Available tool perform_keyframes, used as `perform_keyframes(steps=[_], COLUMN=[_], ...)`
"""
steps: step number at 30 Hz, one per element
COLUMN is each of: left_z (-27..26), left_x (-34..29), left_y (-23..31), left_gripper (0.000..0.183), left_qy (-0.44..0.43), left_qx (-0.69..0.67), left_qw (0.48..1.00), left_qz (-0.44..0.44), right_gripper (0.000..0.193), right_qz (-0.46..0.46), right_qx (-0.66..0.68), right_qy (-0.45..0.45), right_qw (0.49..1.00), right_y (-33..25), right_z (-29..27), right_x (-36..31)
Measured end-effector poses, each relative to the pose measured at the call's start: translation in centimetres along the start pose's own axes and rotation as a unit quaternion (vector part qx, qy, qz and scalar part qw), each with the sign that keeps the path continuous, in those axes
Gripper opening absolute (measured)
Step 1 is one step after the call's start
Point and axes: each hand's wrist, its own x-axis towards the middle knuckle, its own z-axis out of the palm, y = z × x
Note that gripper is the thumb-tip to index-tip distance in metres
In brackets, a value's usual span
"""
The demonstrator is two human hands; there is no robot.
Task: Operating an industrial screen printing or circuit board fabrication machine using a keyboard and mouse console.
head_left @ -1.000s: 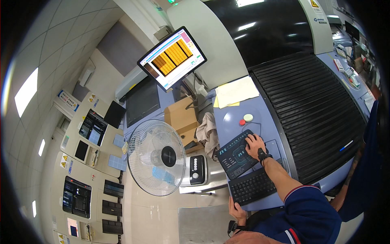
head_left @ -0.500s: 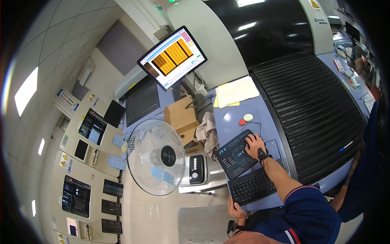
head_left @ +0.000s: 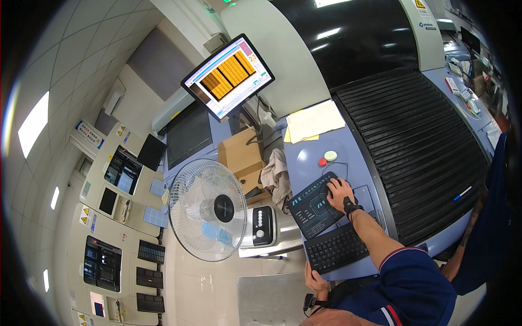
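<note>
My right hand point(head_left: 340, 196) rests, fingers bent and palm down, on the dark printed mouse pad point(head_left: 312, 211). Whatever is under the palm is hidden, and a dark band circles that wrist. Just nearer lies a black keyboard point(head_left: 334, 250), partly overlapped by my right forearm. Its near left corner is held by my left hand point(head_left: 317, 282), with fingers along the side and thumb near the front edge. Up at the far left, a tilted monitor point(head_left: 228, 76) shows a grid of orange blocks.
A standing fan point(head_left: 209, 209) is left of the desk, beside an open cardboard box point(head_left: 239, 155) and a grey cloth point(head_left: 276, 174). Yellow and white papers point(head_left: 315, 122) and red and pale green round buttons point(head_left: 326, 158) are beyond the pad. Right is a ribbed black cover point(head_left: 413, 157); another person point(head_left: 484, 239) stands there.
The whole view has shifted very slightly. Both hands keep their places on the mouse pad and at the keyboard.
</note>
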Motion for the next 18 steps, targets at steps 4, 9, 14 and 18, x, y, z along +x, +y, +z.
perform_keyframes(steps=[4, 9, 14, 18], left_z=[0.01, 0.05, 0.06, 0.04], left_x=[-0.07, -0.13, -0.22, -0.20], left_y=[-0.26, -0.38, -0.97, -1.05], left_gripper=[0.053, 0.053, 0.054, 0.053], left_qy=[0.003, 0.003, 0.002, 0.001], left_qx=[0.009, 0.008, 0.006, 0.005], left_qw=[1.000, 1.000, 1.000, 1.000], left_qz=[0.000, -0.003, -0.005, -0.002], right_gripper=[0.037, 0.037, 0.038, 0.037], right_qz=[-0.004, -0.004, -0.002, -0.013], right_qx=[0.003, 0.004, 0.001, 0.003], right_qy=[0.013, 0.014, 0.009, 0.000], right_qw=[1.000, 1.000, 1.000, 1.000], right_y=[0.03, 0.08, 0.10, 0.17], right_z=[-0.02, 0.03, 0.10, 0.00], right_x=[0.05, 0.07, 0.04, 0.00])
